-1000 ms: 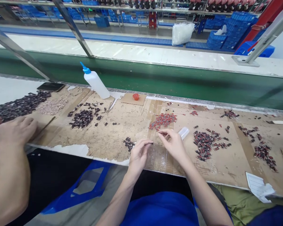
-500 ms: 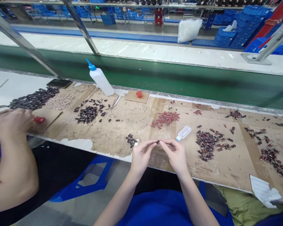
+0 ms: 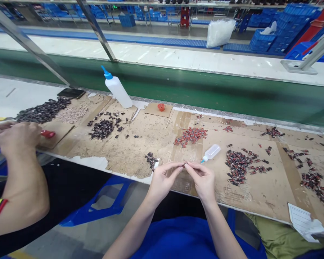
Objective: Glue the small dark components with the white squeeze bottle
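Between the fingertips of my left hand (image 3: 162,178) and my right hand (image 3: 203,177) is a small dark part (image 3: 185,164), pinched from both sides and mostly covered by the fingers. Both hands hover over the near edge of the cardboard. Just beyond my right hand lies a small clear squeeze bottle (image 3: 211,152) with a blue tip. Left of my left hand is a little cluster of black parts (image 3: 151,159). Farther back sits a pile of small red parts (image 3: 191,136); to the right is a heap of black-and-red parts (image 3: 237,167).
A large white bottle (image 3: 119,91) with a blue nozzle stands at the back beside a red cap (image 3: 161,107) on cardboard. At left, a co-worker's hand (image 3: 20,138) works near black parts (image 3: 44,110) and a phone (image 3: 71,93). A paper slip (image 3: 304,219) overhangs the front edge.
The view has shifted slightly, so things on the bench appear a little farther right. My hands stay together, fingertips still pinched on the small part, with only slight finger movement.
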### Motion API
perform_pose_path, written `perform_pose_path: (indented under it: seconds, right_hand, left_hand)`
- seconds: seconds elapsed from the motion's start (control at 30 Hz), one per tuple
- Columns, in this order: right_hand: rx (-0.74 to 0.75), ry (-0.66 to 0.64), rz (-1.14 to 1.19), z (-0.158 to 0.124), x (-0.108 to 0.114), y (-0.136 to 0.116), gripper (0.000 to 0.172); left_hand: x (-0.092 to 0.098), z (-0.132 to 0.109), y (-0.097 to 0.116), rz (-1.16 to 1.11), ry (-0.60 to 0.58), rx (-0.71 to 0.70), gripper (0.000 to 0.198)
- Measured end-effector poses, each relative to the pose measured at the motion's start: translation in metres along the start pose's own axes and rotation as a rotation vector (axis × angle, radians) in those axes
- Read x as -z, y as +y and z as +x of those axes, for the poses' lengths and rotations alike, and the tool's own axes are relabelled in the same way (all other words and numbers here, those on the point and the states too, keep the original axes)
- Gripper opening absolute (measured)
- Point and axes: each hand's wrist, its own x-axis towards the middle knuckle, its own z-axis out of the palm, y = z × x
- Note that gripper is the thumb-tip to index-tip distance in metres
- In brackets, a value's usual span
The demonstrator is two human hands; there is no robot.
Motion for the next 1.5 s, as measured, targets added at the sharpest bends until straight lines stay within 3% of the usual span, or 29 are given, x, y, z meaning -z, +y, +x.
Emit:
perform_pose_path:
  seconds: [0.6, 0.7, 0.8, 0.93, 1.0, 1.1, 1.2, 1.27, 1.37, 1.5]
  right_hand:
    - [0.18, 0.007, -0.143, -0.005, 0.005, 0.0, 0.004]
    - [0.169, -0.022, -0.19, -0.005, 0.011, -0.001, 0.006]
    - [0.151, -0.029, -0.234, -0.005, 0.018, -0.004, 0.011]
    - [0.211, -0.024, -0.312, -0.004, 0.032, -0.01, 0.013]
    - [0.243, 0.053, -0.364, -0.001, 0.044, -0.014, 0.015]
    - [0.249, 0.336, -0.437, 0.008, 0.071, -0.02, 0.025]
    - [0.246, 0.555, -0.615, 0.02, 0.095, -0.025, 0.038]
    - [0.253, 0.621, -0.788, 0.027, 0.099, -0.029, 0.044]
    - [0.122, 0.527, -0.987, 0.037, 0.086, -0.036, 0.056]
    - [-0.071, 0.316, -1.187, 0.053, 0.053, -0.04, 0.072]
  left_hand:
    - [-0.009, -0.003, 0.001, 0.0, 0.049, 0.059, 0.008]
    - [-0.016, -0.005, -0.002, -0.088, 0.075, 0.088, 0.023]
    - [-0.025, -0.007, -0.004, -0.172, 0.051, 0.104, 0.033]
    - [-0.04, -0.008, -0.005, -0.174, 0.003, 0.095, 0.03]
    - [-0.041, -0.006, -0.006, -0.112, -0.063, 0.06, 0.035]
    - [-0.024, 0.004, -0.008, 0.083, -0.114, -0.027, 0.039]
    - [0.012, 0.017, -0.016, 0.421, 0.028, -0.069, 0.015]
    - [0.039, 0.025, -0.021, 0.657, 0.13, -0.02, 0.014]
    - [0.067, 0.033, -0.027, 0.941, 0.245, 0.088, 0.017]
    - [0.076, 0.039, -0.032, 1.075, 0.177, 0.159, 0.019]
